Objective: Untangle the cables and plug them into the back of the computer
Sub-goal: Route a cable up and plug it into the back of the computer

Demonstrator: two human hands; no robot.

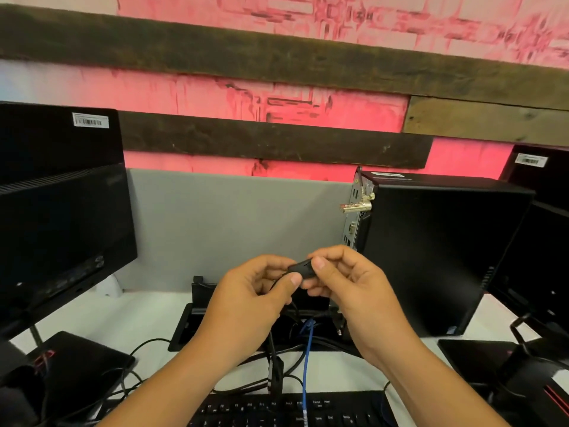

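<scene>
Pinching a small black connector (301,268) from both ends, the left hand (246,300) and the right hand (348,285) meet in the middle of the view, thumbs and forefingers closed on it; no hand is free. The long axis of the connector lies almost level, from 9 o'clock to 3 o'clock, and its thin black cable (278,282) drops from the left end toward 6 o'clock into the tangle of cables (286,359) on the desk (147,315), where a blue cable (307,359) also runs. From the grip, the back panel (354,217) of the black computer (437,254) stands at about 1 o'clock, near but apart. The right hand is the nearer one to the panel. I judge the plug end must turn toward 1 o'clock; which end is the plug I cannot tell.
</scene>
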